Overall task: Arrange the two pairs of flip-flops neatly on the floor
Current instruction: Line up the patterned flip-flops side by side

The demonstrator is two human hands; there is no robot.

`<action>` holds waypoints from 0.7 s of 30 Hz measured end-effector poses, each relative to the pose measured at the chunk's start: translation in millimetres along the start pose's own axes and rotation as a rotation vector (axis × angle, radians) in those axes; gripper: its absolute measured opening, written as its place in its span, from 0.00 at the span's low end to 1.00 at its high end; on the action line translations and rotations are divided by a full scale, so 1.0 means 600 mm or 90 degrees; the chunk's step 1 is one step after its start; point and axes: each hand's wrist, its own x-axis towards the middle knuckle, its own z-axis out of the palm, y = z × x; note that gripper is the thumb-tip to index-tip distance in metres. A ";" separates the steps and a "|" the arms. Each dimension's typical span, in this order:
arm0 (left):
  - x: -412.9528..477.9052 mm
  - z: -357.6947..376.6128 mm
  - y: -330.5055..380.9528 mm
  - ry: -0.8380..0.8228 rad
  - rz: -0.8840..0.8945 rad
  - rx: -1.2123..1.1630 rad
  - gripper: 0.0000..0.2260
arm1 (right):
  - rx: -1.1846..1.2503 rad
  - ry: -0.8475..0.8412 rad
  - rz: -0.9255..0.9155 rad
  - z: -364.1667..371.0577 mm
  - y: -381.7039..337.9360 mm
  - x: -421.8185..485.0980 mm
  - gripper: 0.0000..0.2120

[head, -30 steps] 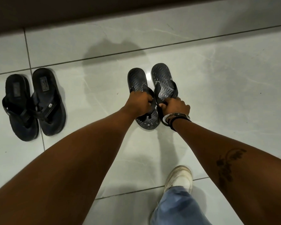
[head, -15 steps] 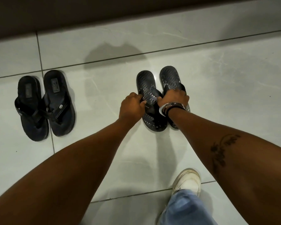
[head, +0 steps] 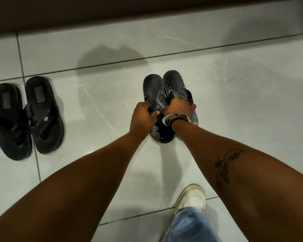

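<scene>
Compared with half a second ago, the two patterned flip-flops are now pressed closer: the left patterned flip-flop (head: 153,88) and the right patterned flip-flop (head: 176,82) are seen touching along their inner edges, where a thin gap was shown before. The left hand (head: 143,116), earlier held as a loose fist just beside the sole, is now closed in a grip on the strap of the left patterned flip-flop. The right hand (head: 179,107) has been kept curled over the strap of the right one, a stack of bracelets (head: 176,117) worn at its wrist.

The plain black pair (head: 27,117) has not been moved on the floor — its two sandals lie side by side and touching, well apart to the left, across a grout line.

The tiled floor (head: 243,102) is bounded at the far side by a dark wall base (head: 147,13), from which the patterned heels are separated by more than one tile seam. Bare tile is left between the two pairs and on the right of the patterned pair. A white shoe (head: 191,198) and a blue trouser leg (head: 191,226) are seen near the bottom edge.
</scene>
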 end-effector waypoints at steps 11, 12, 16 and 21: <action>0.094 0.063 0.135 0.009 0.025 -0.052 0.15 | 0.022 0.030 0.040 -0.086 0.054 0.129 0.14; 0.100 0.070 0.142 0.009 0.020 -0.053 0.15 | 0.018 0.022 0.039 -0.090 0.058 0.140 0.15; 0.114 0.086 0.152 0.012 -0.003 -0.074 0.14 | 0.004 0.030 0.017 -0.095 0.069 0.171 0.10; 0.120 0.089 0.152 0.013 0.016 -0.040 0.17 | -0.023 0.051 0.004 -0.082 0.080 0.182 0.09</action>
